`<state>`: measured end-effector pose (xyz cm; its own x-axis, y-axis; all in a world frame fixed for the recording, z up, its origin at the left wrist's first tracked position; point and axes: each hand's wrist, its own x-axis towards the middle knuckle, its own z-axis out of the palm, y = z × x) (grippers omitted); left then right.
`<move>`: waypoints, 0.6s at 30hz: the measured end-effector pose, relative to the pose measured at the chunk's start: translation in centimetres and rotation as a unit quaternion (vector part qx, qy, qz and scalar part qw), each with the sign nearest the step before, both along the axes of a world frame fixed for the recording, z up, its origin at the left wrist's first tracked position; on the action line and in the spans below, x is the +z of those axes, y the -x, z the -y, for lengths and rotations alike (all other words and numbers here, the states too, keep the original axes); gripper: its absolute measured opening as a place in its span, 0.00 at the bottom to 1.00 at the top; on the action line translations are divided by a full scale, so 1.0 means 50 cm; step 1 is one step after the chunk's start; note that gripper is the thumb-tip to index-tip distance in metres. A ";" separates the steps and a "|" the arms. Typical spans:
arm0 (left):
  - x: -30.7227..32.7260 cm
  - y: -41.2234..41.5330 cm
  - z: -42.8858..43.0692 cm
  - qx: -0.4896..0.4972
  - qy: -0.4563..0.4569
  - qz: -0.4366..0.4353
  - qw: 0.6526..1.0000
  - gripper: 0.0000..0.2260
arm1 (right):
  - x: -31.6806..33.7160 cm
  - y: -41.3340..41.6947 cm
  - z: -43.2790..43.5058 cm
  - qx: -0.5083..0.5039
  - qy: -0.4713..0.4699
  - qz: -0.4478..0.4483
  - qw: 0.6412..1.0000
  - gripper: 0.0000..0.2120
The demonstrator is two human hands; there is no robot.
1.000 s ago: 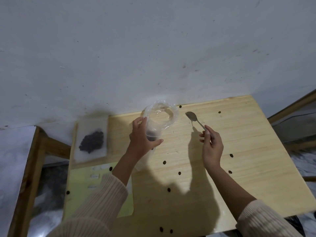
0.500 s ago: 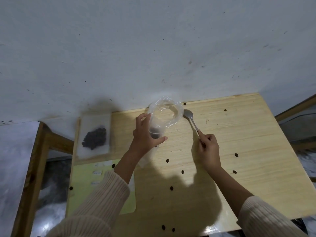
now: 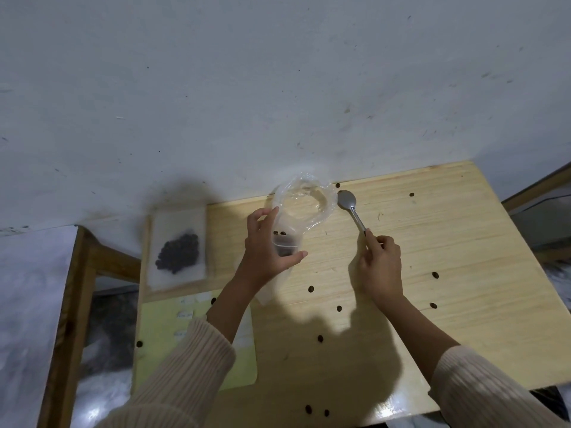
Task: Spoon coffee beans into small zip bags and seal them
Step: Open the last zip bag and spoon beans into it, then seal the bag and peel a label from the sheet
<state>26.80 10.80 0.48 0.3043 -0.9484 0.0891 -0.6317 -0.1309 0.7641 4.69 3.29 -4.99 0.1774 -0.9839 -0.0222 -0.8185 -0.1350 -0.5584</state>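
Now my left grip (image 3: 268, 254) is curling round the open zip bag (image 3: 298, 216), my right grip (image 3: 381, 267) pinching the spoon (image 3: 352, 211) beside it; labels (image 3: 185, 315) on the yellow sheet (image 3: 154, 359) are unreadable.

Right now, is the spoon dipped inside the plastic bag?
No, the spoon held in the right hand has its bowl just outside the clear bag, beside the bag's open rim.

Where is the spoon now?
Head view, right of centre: the right hand holds the spoon by its handle, bowl just right of the clear bag.
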 end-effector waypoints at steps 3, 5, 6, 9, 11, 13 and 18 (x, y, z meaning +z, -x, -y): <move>0.007 -0.006 -0.008 -0.002 0.007 0.002 1.000 0.43 | 0.005 -0.004 0.002 -0.007 -0.013 -0.006 1.000 0.20; 0.015 -0.010 -0.014 -0.005 0.012 0.001 1.000 0.43 | 0.009 -0.006 0.002 -0.007 -0.026 0.000 1.000 0.20; 0.020 -0.012 -0.018 -0.006 0.015 -0.002 1.000 0.43 | 0.012 -0.008 0.000 -0.010 -0.032 0.007 0.999 0.20; 0.040 -0.022 -0.027 -0.001 0.024 -0.014 1.000 0.44 | 0.033 -0.017 -0.015 -0.017 -0.020 0.053 0.998 0.19; 0.049 -0.033 -0.033 0.002 0.033 -0.017 0.999 0.44 | 0.064 -0.037 -0.028 -0.012 -0.012 0.123 0.992 0.17; 0.052 -0.046 -0.041 0.002 0.047 -0.028 0.999 0.43 | 0.110 -0.072 -0.042 0.011 -0.033 0.205 0.978 0.16; 0.079 -0.070 -0.061 0.014 0.004 -0.074 0.997 0.43 | 0.235 -0.168 -0.074 0.154 -0.105 0.304 0.934 0.11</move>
<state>30.29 13.87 4.43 0.3405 -0.9390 0.0480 -0.5075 -0.1406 0.8501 13.08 6.97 6.74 0.4936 -0.8696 -0.0132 -0.2822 -0.1458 -0.9482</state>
